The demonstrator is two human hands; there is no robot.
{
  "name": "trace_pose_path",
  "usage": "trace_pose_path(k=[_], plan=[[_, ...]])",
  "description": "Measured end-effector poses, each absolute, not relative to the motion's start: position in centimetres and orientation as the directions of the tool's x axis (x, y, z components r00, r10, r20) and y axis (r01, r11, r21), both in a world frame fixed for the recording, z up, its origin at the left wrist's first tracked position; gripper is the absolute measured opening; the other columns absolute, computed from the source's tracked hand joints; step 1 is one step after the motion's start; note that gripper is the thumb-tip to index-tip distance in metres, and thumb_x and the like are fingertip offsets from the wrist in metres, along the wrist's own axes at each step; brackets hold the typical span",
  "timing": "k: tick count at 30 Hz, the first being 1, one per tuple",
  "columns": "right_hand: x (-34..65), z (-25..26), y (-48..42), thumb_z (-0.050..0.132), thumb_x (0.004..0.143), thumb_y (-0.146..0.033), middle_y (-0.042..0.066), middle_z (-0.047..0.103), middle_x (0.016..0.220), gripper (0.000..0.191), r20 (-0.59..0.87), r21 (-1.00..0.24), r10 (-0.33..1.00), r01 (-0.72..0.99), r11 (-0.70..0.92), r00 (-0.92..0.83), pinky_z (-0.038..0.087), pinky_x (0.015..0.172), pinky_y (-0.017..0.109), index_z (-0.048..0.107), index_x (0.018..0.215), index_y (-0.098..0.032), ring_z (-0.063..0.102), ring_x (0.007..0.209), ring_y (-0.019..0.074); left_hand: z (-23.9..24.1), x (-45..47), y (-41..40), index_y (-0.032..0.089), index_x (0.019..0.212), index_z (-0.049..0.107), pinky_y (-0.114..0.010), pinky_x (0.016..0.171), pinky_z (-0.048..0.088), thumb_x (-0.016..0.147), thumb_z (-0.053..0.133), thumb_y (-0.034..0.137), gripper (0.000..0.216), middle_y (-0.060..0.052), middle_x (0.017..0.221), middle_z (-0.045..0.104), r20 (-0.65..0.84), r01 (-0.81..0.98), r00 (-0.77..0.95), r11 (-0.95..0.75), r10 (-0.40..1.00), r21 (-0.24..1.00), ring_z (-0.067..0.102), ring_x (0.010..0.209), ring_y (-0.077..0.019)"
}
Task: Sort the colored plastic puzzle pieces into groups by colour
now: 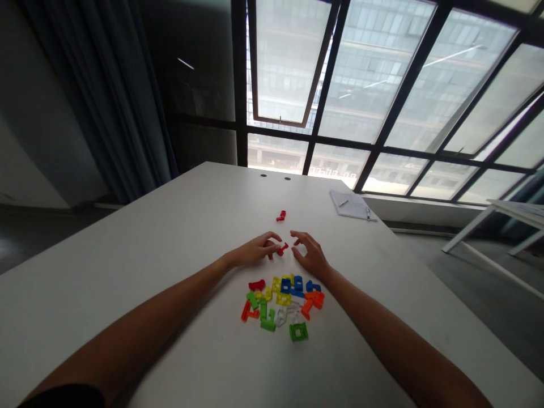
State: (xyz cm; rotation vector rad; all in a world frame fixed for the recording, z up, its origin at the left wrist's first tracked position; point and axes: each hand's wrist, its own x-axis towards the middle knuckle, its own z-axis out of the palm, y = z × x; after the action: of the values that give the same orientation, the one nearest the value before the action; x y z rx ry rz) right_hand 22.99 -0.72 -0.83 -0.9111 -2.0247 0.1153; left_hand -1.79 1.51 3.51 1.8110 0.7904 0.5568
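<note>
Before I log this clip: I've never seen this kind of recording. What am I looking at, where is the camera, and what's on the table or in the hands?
There is no machine here. The single picture comes from a camera worn on a person's head, looking forward and down, so the two bare arms reaching in from the bottom are the wearer's own. On the white table, near the wearer, lies a pile of small plastic pieces in red, yellow, blue, green and orange. Beyond it, the left hand and right hand rest close together with a small red piece between their fingers. The left hand's fingers seem to touch it, but a real grip is too small to tell. The right hand is open. Another red piece lies farther out, and a notepad sits near the window.
</note>
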Motion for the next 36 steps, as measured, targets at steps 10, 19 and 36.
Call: trace_pose_path(k=[10,19,36], plan=[[22.0,-0.4,-1.4,0.058,0.099,-0.019,0.007,0.073,0.116,0.023,0.744,-0.262,0.523,0.539,0.801,-0.416,0.054,0.097,0.045,0.069,0.116,-0.027,0.066,0.107,0.0229,0.5,-1.0,1.8,0.019,0.114,0.052,-0.030,0.075,0.050,0.101,0.047,0.059,0.043,-0.007,0.094,0.074,0.135,0.090,0.647,-0.252,0.750,0.964,0.062,0.074,-0.0149],[21.6,-0.8,-1.3,0.062,0.097,-0.020,0.005,0.074,0.101,0.018,0.666,-0.313,0.563,0.502,0.806,-0.489,0.054,0.092,0.040,0.068,0.112,-0.026,0.068,0.097,0.0219,0.2,-0.9,2.2,0.018,0.107,0.057,-0.030,0.072,0.050,0.098,0.050,0.057,0.041,-0.006,0.088,0.072,0.145,0.096,0.647,-0.269,0.748,0.958,0.064,0.074,-0.0163],[21.9,-0.8,-1.2,0.062,0.097,-0.024,0.007,0.074,0.099,0.006,0.688,-0.269,0.610,0.643,0.717,-0.393,0.048,0.092,0.042,0.067,0.100,-0.022,0.065,0.095,0.0242,0.0,-0.5,1.4,0.020,0.110,0.066,-0.031,0.074,0.053,0.087,0.069,0.045,0.034,-0.005,0.101,0.071,0.331,0.399,0.403,-0.489,0.853,0.776,0.066,0.079,-0.0178]])
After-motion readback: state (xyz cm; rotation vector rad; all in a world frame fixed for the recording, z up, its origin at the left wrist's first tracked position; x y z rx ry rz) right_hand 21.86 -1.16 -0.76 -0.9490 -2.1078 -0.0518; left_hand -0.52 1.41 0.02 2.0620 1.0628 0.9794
